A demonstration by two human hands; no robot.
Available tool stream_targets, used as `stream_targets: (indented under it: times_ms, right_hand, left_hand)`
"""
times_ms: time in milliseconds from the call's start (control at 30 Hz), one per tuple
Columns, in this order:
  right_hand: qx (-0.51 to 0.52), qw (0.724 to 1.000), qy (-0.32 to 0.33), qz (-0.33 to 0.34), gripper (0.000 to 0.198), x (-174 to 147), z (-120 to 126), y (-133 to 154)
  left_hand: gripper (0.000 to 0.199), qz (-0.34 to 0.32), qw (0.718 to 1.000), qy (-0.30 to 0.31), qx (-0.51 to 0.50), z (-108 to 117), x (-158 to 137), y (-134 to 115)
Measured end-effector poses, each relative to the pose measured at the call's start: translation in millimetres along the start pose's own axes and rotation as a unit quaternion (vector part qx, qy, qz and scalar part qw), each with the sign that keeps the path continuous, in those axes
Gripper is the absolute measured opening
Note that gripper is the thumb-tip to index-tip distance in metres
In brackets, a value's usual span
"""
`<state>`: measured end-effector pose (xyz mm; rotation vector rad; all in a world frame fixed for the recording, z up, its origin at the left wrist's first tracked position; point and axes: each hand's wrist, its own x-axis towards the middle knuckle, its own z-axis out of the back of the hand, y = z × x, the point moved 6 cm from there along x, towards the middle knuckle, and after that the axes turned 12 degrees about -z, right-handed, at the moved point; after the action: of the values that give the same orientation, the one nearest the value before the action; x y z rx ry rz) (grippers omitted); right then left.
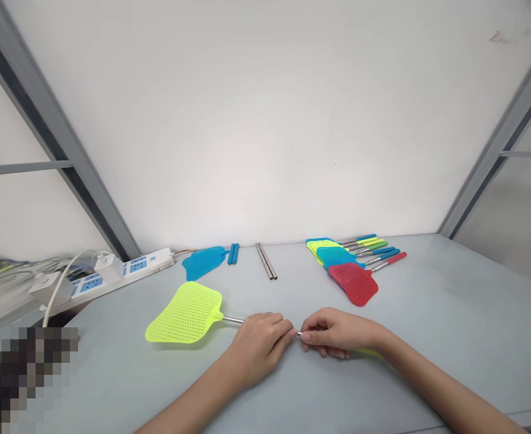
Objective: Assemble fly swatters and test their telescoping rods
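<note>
A yellow-green fly swatter (pixel 186 313) with a perforated head lies to the left, its metal rod running right into my hands. My left hand (pixel 265 343) is closed around that rod, knuckles up. Close beside it, my right hand (pixel 333 331) pinches the rod between thumb and fingers, and a short bit of bare metal shows between the two hands. Under my right wrist a yellow-green sliver peeks out; most of it is hidden, so I cannot tell whether it joins the rod.
Behind my hands lie blue swatter heads (pixel 204 262), blue handle grips (pixel 233 254) and metal rods (pixel 266 261). Several whole swatters, a red one (pixel 354 283) in front, overlap at back right. A power strip (pixel 134 268) with plugs and cables lines the left edge, below a wall (pixel 283 120).
</note>
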<state>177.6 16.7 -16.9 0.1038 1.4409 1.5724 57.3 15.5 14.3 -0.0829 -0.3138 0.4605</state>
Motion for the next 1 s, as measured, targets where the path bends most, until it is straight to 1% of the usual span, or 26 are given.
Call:
stream_targets:
  times_ms: [233, 400, 500, 700, 833, 1000]
  right_hand:
    - [-0.01, 1.0, -0.013, 0.003, 0.032, 0.9, 0.2, -0.5]
    - [-0.069, 0.993, -0.073, 0.054, 0.03, -2.6, 4.4, 9.3]
    - [-0.077, 0.991, -0.089, 0.068, 0.03, -5.0, 5.4, 14.4]
    - [-0.064, 0.988, -0.097, 0.099, 0.036, -8.6, 7.1, 20.5]
    - [-0.046, 0.989, -0.085, 0.109, 0.037, -8.6, 12.8, 21.0]
    - [-0.046, 0.989, -0.082, 0.112, 0.038, -7.9, 20.9, 19.8]
  left_hand:
    - [0.027, 0.007, 1.0, 0.011, 0.02, -2.7, -0.5, 0.6]
    - [0.025, 0.016, 0.999, 0.013, 0.047, -3.6, 0.3, 0.1]
    - [0.024, 0.025, 0.997, 0.012, 0.067, -2.9, 0.6, 1.4]
    - [0.026, 0.008, 0.996, 0.017, 0.085, 1.2, 5.7, 6.3]
    - [0.029, -0.01, 0.994, 0.028, 0.103, 3.6, 12.4, 9.7]
    - [0.034, -0.011, 0.993, 0.033, 0.116, 9.7, 17.4, 14.7]
